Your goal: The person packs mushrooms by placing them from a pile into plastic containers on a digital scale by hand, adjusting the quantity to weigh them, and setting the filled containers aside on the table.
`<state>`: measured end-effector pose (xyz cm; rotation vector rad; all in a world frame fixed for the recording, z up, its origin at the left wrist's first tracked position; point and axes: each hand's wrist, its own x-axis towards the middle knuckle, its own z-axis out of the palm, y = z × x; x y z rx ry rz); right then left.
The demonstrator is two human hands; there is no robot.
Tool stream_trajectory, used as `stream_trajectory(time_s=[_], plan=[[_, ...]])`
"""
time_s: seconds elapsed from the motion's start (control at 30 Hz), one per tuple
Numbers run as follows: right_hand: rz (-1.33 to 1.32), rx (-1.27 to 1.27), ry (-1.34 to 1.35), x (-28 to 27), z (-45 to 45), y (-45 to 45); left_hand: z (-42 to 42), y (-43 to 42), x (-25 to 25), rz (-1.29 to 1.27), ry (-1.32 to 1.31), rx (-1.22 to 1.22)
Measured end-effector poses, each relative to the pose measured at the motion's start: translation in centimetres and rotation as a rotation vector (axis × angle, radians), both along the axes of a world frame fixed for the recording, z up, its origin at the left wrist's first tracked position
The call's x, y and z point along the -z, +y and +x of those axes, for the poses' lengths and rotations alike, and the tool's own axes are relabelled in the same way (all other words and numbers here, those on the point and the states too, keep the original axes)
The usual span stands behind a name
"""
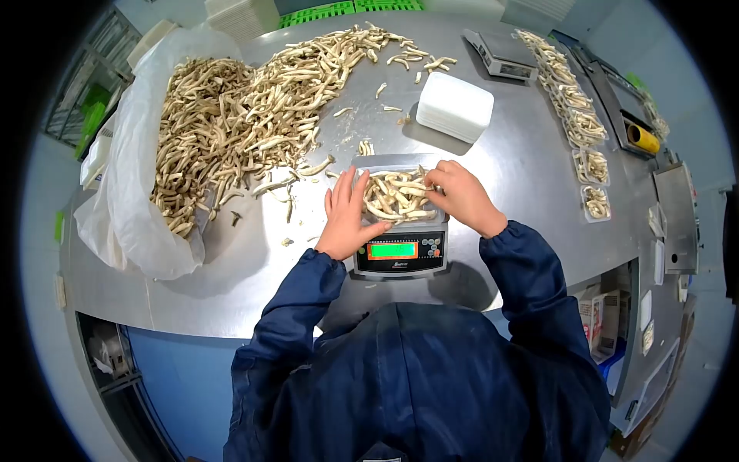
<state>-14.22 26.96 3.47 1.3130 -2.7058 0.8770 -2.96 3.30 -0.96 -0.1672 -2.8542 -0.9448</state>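
Well, right hand (half-curled) at tray

I counted two hands, one left hand and one right hand. There were two scales on the surface, a near scale and a far scale. One filled tray sat on the near one, and I made out at least five more in the row of trays, its far end too overlapped to count. I also had one heap of mushrooms, too many to number, one plastic bag, one stack of white trays, two green crates and one yellow roll.
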Motion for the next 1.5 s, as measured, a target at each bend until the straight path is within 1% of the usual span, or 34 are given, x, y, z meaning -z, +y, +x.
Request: stream_trajectory(time_s=[0.1,0.23,0.33,0.43,0.53,0.67,0.77,0.87,0.9,1.0,1.03,1.07,1.13,1.27,1.3,1.4,1.5], plan=[[0.026,0.029,0.090,1.0,0.3,-0.4,-0.1,0.7,0.7,-0.077,-0.039,-0.066],[-0.030,0.085,0.169,1.1,0.5,-0.9,-0.2,0.8,1.3,-0.044,-0.004,-0.067],[-0.022,0.101,0.066,-0.4,1.5,-0.2,0.3,0.6,0.6,-0.025,-0.029,-0.047],[0.044,0.031,-0.072,-0.6,2.6,0.8,0.6,0.3,0.7,-0.018,-0.011,-0.043],[0.006,0.027,-0.118,-0.4,3.8,0.6,0.5,0.7,0.5,-0.021,-0.012,-0.043],[-0.078,0.007,0.025,1.2,3.6,-0.2,0.1,1.1,0.5,-0.046,-0.013,-0.042],[0.027,-0.057,-0.049,0.6,2.7,-0.3,0.0,1.2,0.2,-0.055,-0.029,-0.044],[-0.075,-0.076,-0.202,-1.0,1.8,-0.1,0.3,0.8,-0.2,-0.036,-0.028,-0.046],[-0.043,-0.054,-0.287,-1.3,1.3,-0.2,0.4,0.7,-0.1,-0.042,-0.031,-0.047],[-0.025,-0.052,-0.213,-1.2,0.6,-1.0,0.3,0.5,0.2,-0.061,-0.043,-0.045],[-0.015,-0.044,-0.070,-0.4,0.6,-1.3,0.2,0.6,0.2,-0.066,-0.050,-0.044],[-0.048,-0.023,-0.075,-0.3,0.6,-1.4,0.1,0.5,0.2,-0.073,-0.055,-0.043],[-0.114,0.013,-0.087,-0.3,0.8,-1.8,0.0,0.1,0.2,-0.038,-0.041,-0.051],[-0.122,0.080,0.112,0.2,1.3,-1.7,0.0,-1.2,0.7,0.076,-0.054,-0.056],[-0.016,0.083,0.091,1.1,2.0,-1.8,-0.1,-1.4,1.0,0.087,-0.050,-0.041],[0.094,-0.052,0.255,2.1,3.4,-3.0,-0.4,-1.3,1.7,0.064,-0.067,-0.020],[0.120,-0.022,0.246,2.7,2.3,-3.3,-0.4,-1.3,1.9,0.028,-0.097,-0.006]])
